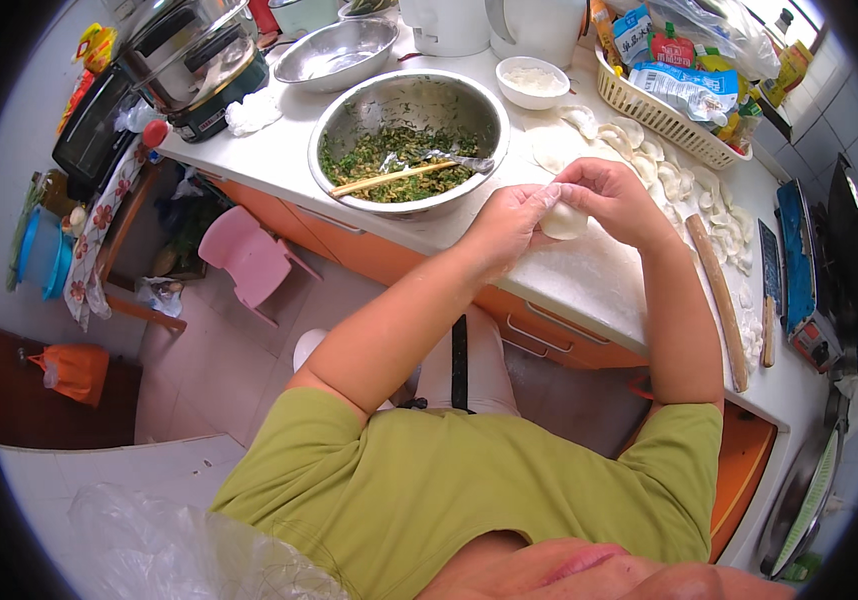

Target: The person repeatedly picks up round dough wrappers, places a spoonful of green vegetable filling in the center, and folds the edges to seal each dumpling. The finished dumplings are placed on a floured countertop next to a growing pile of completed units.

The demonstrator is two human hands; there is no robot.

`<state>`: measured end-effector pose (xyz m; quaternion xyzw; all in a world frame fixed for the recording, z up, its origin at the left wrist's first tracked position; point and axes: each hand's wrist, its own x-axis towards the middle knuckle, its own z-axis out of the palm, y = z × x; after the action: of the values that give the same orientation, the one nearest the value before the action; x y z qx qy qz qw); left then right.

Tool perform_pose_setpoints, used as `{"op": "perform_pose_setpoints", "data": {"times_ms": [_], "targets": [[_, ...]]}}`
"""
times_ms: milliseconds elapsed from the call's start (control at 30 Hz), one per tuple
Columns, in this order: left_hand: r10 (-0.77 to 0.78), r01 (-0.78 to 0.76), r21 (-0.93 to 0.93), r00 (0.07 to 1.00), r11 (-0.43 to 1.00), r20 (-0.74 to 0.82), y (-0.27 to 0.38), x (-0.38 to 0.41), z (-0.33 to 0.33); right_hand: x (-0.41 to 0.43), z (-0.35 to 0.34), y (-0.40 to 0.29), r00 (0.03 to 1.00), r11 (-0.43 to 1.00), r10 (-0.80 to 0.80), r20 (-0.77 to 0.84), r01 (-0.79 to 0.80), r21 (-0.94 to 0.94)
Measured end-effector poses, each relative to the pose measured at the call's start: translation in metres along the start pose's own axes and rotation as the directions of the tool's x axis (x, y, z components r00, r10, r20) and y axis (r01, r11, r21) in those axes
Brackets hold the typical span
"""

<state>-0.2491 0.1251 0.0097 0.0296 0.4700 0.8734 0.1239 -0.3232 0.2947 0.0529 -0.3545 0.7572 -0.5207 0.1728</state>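
Between my two hands is a dough wrapper [564, 220]. My left hand [515, 221] has its thumb and fingers on the wrapper's left side, and my right hand [605, 199] pinches its upper edge. To the left stands a steel bowl [498, 112] of chopped green filling [406, 161], with a pair of chopsticks [391, 180] and a metal spoon [470, 161] resting in it. Many flat dough wrappers [650, 169] lie overlapping on the floured counter beyond my right hand. A wooden rolling pin [720, 304] lies to the right of my right forearm.
A small white bowl of white powder [534, 82] and an empty-looking steel basin [336, 56] stand behind. A cream plastic basket [669, 120] of packets is at the back right. A cleaver [770, 277] lies on the right. A pink chair [249, 259] is on the floor.
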Motion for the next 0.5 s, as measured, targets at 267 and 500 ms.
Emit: {"op": "perform_pose_setpoints", "data": {"times_ms": [267,500], "targets": [[0.093,-0.059,0.192,0.981,0.980,-0.172,0.007,-0.009,0.017,-0.006,0.008,-0.017,0.981,0.943,-0.142,-0.131,0.094,-0.321],[-0.037,-0.001,-0.138,0.961,0.990,-0.273,0.019,-0.056,0.019,-0.005,-0.002,-0.007,0.943,0.919,-0.246,-0.223,0.154,-0.364]]}}
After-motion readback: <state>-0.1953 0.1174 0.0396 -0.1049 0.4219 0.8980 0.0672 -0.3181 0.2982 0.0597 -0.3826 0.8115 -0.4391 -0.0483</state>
